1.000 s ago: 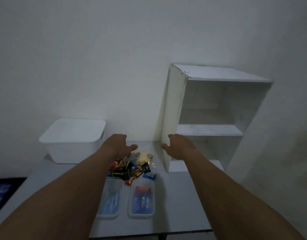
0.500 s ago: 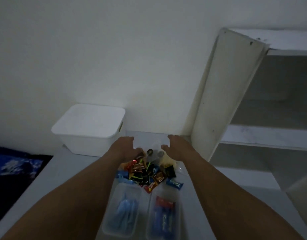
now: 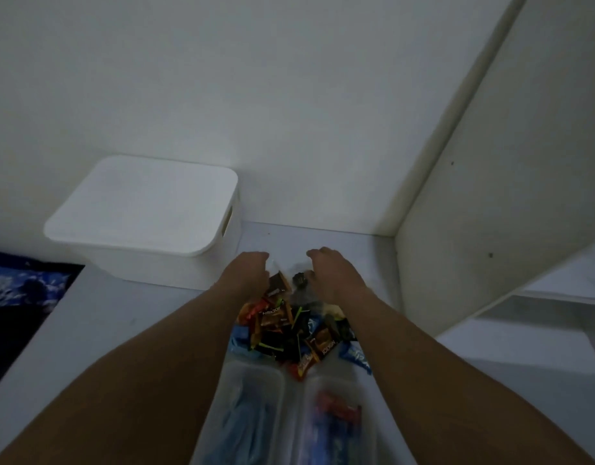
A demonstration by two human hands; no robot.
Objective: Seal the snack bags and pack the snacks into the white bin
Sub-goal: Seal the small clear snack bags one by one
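A clear snack bag [image 3: 287,267] with small wrapped sweets inside lies on the grey table [image 3: 122,317], behind a loose pile of wrapped snacks [image 3: 289,333]. My left hand [image 3: 247,275] grips the bag's left top edge with fingers curled down. At the right top edge my right hand [image 3: 329,273] does the same. The fingertips are hidden behind the backs of the hands. The white bin [image 3: 145,209] stands at the back left with its lid on, just left of my left hand.
Two clear plastic boxes sit near me, the left box [image 3: 246,414] holding blue packets and the right box [image 3: 336,421] holding red and blue ones. A tall white shelf unit [image 3: 490,196] stands close on the right. Blue cloth [image 3: 21,286] lies beyond the table's left edge.
The view has moved closer and lower over the table. Both hands came in from apart and settled on the clear bag's top edge behind the snack pile.
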